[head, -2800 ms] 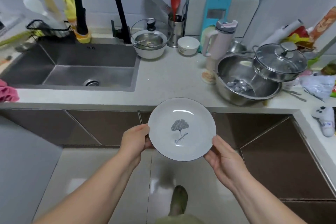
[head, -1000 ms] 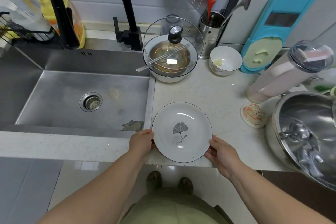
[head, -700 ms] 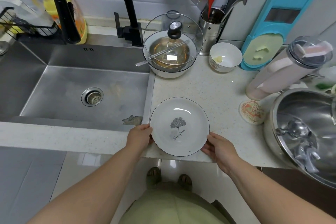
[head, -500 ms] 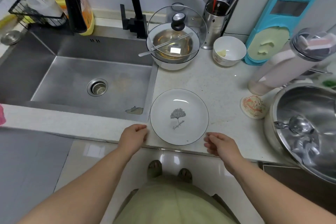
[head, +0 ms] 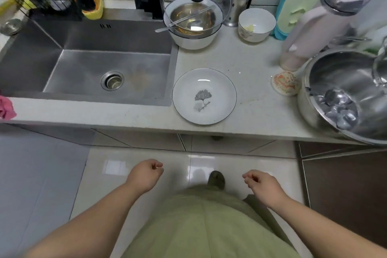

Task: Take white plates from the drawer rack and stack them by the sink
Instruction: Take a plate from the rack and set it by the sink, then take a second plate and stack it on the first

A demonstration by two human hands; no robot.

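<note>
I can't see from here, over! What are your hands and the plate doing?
Left hand and right hand empty, loosely curled, below counter. White plate flat on the counter beside sink, alone. Nothing blocking.

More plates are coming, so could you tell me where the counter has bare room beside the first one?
Bare counter lies between the plate and the coaster, and behind the plate toward the lidded bowl. The right end is crowded.

Bare forearms, olive-green garment [head: 209,222]
</note>
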